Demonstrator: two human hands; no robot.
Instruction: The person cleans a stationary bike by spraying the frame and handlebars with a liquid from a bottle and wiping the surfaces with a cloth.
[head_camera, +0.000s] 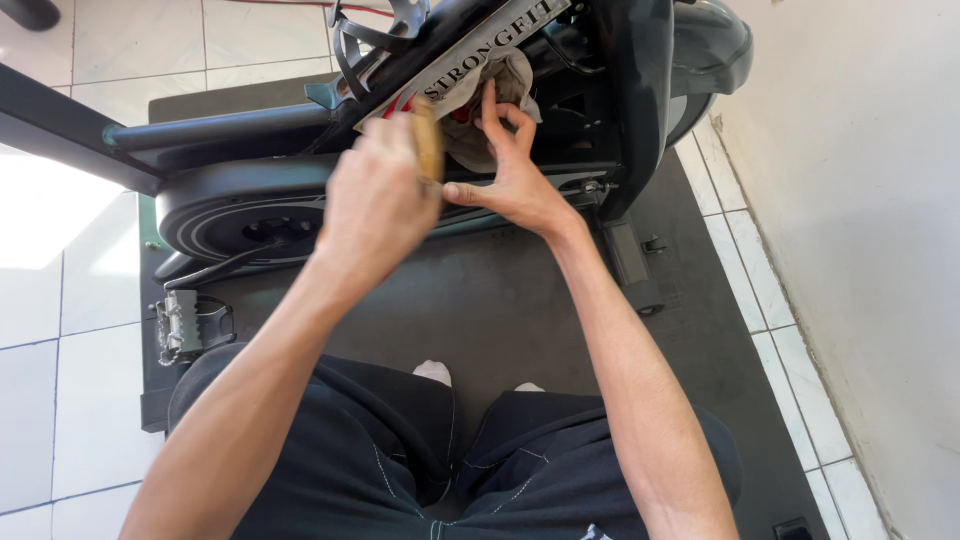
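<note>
While the person sits low before the exercise bike (250, 215) on a dark mat (700, 330), both hands meet at the bike's slanted frame bar (480, 50), where a crumpled whitish cloth (490, 110) is bunched against the metal. The right hand (515, 170) spreads its fingers (490, 105) over the cloth, pressing it to the frame, seemingly to keep it from slipping. The left hand (375, 205) is curled tight around a tan, wood-coloured handle (428, 140), held upright just beside the cloth; a closed fist like that gives firm control of a tool. The handle's working end is hidden behind the fist, so what kind of tool it is cannot be told. A red patch under the cloth is mostly covered. A metal pedal (185, 322) sits at the left, and the bike's top is cut off by the picture's upper edge
</note>
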